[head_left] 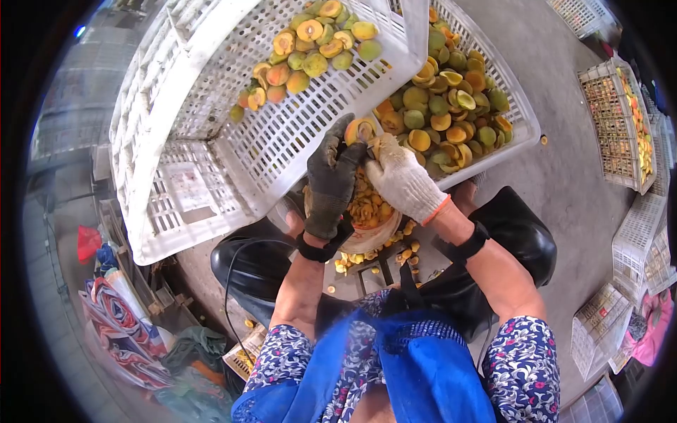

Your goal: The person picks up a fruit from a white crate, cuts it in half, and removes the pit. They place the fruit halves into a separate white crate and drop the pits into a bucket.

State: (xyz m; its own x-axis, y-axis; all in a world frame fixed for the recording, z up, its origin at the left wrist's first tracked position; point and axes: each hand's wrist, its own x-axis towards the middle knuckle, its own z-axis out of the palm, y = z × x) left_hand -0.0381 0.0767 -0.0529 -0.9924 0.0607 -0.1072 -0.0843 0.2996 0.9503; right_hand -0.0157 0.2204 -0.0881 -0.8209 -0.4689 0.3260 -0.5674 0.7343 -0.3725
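Observation:
My left hand [330, 180], in a dark grey glove, grips a halved yellow-orange fruit [360, 130] between thumb and fingers. My right hand [403, 180], in a white knit glove, presses against the fruit from the right with its fingers closed; whether it holds a tool I cannot tell. Both hands are held over a small round bowl [367, 236] of orange pits and scraps between my knees. Just beyond the hands, a white slatted crate [518, 106] holds several cut fruit halves [444, 106].
A second white crate [233, 141] tilts at the left with several fruit halves [310, 49] at its far end. Pits [405, 250] lie scattered on the ground below the bowl. More crates [624, 127] stand at the right. Cloth and bags [120, 317] pile at the left.

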